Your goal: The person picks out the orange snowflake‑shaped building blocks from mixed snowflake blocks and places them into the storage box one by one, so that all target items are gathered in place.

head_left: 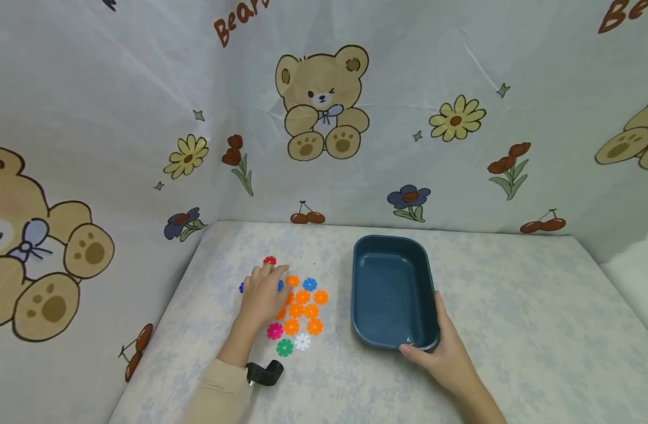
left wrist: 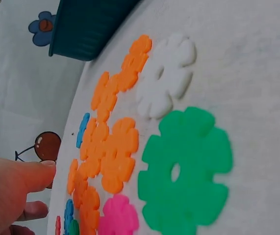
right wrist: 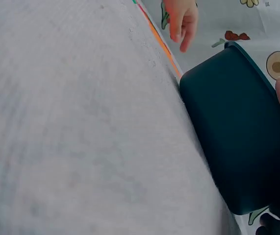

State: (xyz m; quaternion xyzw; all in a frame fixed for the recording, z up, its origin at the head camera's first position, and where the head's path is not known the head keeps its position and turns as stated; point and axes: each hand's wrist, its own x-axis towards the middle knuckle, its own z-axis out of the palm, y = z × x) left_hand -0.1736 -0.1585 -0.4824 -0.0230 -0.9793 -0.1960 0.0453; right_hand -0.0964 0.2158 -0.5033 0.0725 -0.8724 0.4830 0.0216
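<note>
In the head view my left hand (head_left: 262, 294) hangs over the left edge of a spread of flower-shaped plastic discs, fingers loosely bent and holding nothing. Most discs are orange (head_left: 296, 310); around them lie a green disc (left wrist: 186, 166), a white disc (head_left: 302, 341), a pink disc (head_left: 275, 331), a blue disc (head_left: 310, 284) and a red disc (head_left: 269, 260). Some are hidden beneath the hand. To their right stands a dark blue rectangular tub (head_left: 389, 294). My right hand (head_left: 447, 350) grips its near right corner, thumb on the rim and fingers along the outer side.
The tub and discs stand on a pale mottled tabletop (head_left: 525, 330). A white cloth (head_left: 207, 70) printed with bears and flowers hangs behind and along the left side. A black band (head_left: 264, 373) circles the left wrist.
</note>
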